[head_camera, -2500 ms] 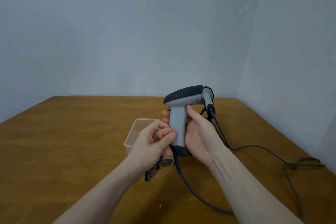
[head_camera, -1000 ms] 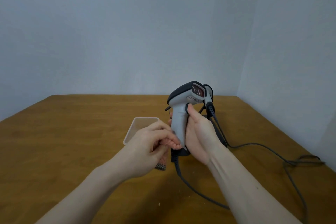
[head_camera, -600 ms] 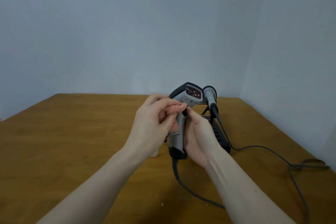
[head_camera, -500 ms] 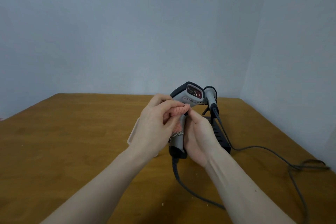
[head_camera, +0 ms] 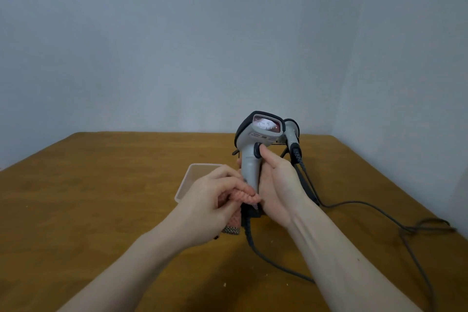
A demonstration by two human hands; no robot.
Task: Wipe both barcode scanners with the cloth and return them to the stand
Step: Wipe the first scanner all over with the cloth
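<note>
The right hand [head_camera: 276, 185] holds one scanner [head_camera: 255, 149] upright above the table [head_camera: 101, 197]. Left of its handle, touching it, is the left hand [head_camera: 210, 202] with the cloth [head_camera: 243, 199]. Behind these hands, a container [head_camera: 188, 182] sits on the table. The second scanner [head_camera: 291, 132] is behind the first, slightly right, on the stand [head_camera: 307, 185]. Cables [head_camera: 367, 206] lie on the table to the right.

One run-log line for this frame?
wiping | right hand grips scanner | left hand rubs cloth on handle | second scanner behind
</note>
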